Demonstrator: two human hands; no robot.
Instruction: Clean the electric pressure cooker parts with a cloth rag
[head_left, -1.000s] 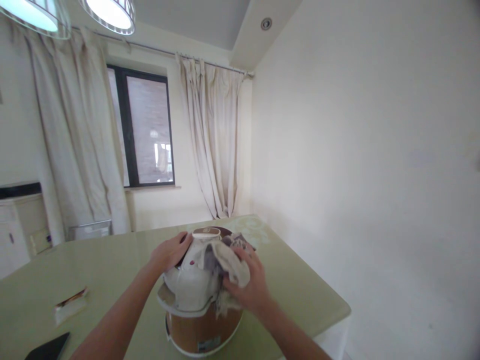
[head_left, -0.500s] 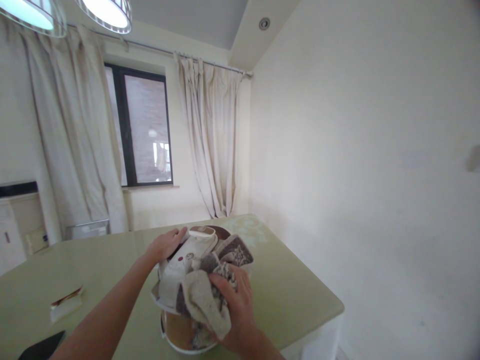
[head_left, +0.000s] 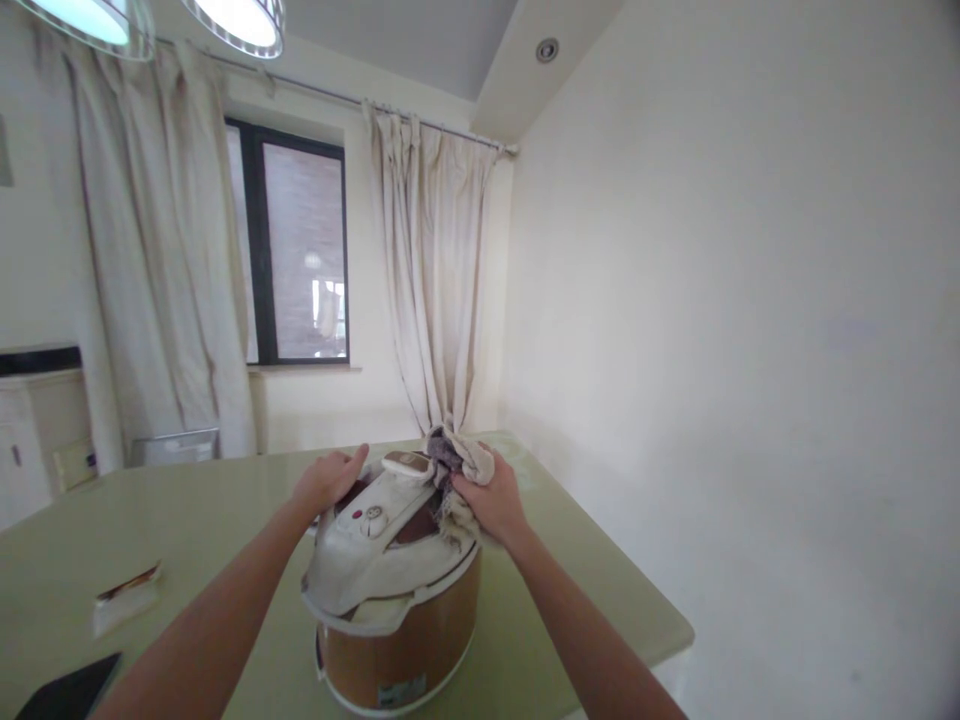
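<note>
Right grip point(head_left: 495, 503) holds crumpled, beige cloth point(head_left: 448, 455).

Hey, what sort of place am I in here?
It looks like a room in a home, perhaps a dining room. A cooker stands on a broad green table, and long pale curtains hang behind it.
</note>
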